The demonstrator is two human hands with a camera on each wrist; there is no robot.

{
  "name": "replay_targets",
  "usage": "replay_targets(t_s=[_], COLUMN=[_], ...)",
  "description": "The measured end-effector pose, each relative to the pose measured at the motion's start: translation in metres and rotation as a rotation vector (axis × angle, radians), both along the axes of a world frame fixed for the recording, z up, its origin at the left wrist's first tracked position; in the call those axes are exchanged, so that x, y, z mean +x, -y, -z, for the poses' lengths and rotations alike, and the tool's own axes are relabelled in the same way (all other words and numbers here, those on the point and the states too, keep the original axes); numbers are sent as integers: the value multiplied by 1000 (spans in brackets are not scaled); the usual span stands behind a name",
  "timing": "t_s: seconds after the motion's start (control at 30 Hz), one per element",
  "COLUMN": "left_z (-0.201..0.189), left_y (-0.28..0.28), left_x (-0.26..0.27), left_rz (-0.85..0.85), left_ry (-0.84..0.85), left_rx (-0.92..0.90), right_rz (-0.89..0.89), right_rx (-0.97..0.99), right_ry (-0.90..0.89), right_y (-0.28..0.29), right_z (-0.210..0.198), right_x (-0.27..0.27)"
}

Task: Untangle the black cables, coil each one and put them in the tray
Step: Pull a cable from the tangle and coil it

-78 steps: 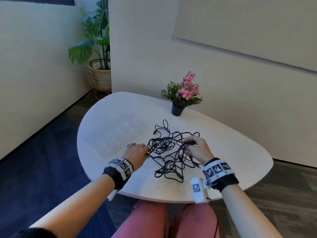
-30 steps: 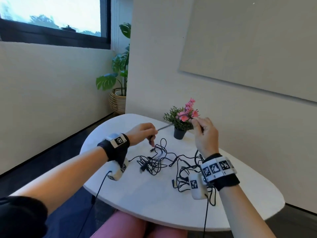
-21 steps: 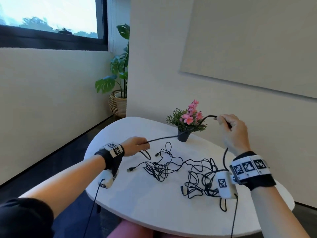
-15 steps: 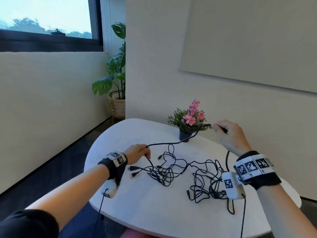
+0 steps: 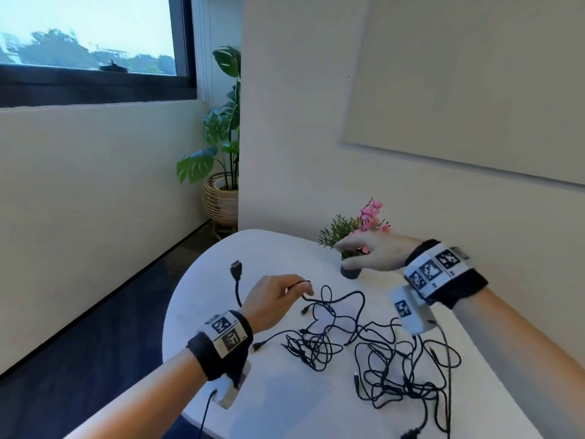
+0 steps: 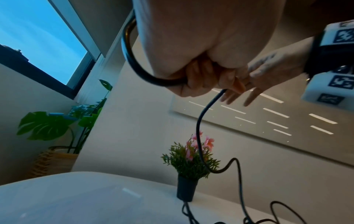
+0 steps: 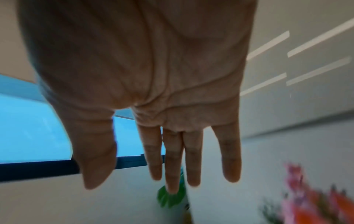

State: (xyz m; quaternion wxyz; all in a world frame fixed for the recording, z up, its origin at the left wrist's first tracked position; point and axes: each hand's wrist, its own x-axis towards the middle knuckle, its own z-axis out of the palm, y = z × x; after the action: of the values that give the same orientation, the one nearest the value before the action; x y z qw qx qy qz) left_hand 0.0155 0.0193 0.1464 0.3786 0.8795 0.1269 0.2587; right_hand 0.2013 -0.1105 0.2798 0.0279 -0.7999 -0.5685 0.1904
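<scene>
A tangle of black cables (image 5: 373,350) lies on the white table (image 5: 285,400), spread from the middle toward the right edge. My left hand (image 5: 278,299) is raised over the table's left part and grips one black cable (image 6: 199,121). That cable's plug end (image 5: 236,268) sticks up to the left of the hand, and the rest runs down into the tangle. My right hand (image 5: 370,253) hovers in front of the small flower pot with straight, spread fingers (image 7: 172,159) and holds nothing. No tray is in view.
A small black pot with green leaves and pink flowers (image 5: 357,245) stands at the table's far side, right behind my right hand. A large leafy plant in a wicker basket (image 5: 221,198) stands on the floor by the wall. Camera leads hang from both wrists.
My right hand has let go of the cable end and opened, now near the flower pot. My left hand has risen, still gripping the cable, whose plug end now stands up at its left.
</scene>
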Motion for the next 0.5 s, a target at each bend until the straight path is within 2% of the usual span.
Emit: replay_targets(t_s=[0.1, 0.2, 0.3, 0.4, 0.5], left_z=[-4, -7, -16, -33, -47], left_y=[12, 14, 10, 14, 25], left_x=[-6, -17, -26, -32, -33], left_rz=[28, -9, -88, -101, -80], left_ry=[46, 95, 58, -27, -92], left_rx=[-24, -65, -26, 96, 173], right_rz=[-128, -187, -76, 62, -52], right_rx=[-65, -21, 136, 384, 505], right_ry=[-122, -206, -282, -399, -445], right_y=[-9, -10, -6, -3, -5], right_z=[28, 68, 98, 104, 98], right_x=[-29, -51, -64, -71, -82])
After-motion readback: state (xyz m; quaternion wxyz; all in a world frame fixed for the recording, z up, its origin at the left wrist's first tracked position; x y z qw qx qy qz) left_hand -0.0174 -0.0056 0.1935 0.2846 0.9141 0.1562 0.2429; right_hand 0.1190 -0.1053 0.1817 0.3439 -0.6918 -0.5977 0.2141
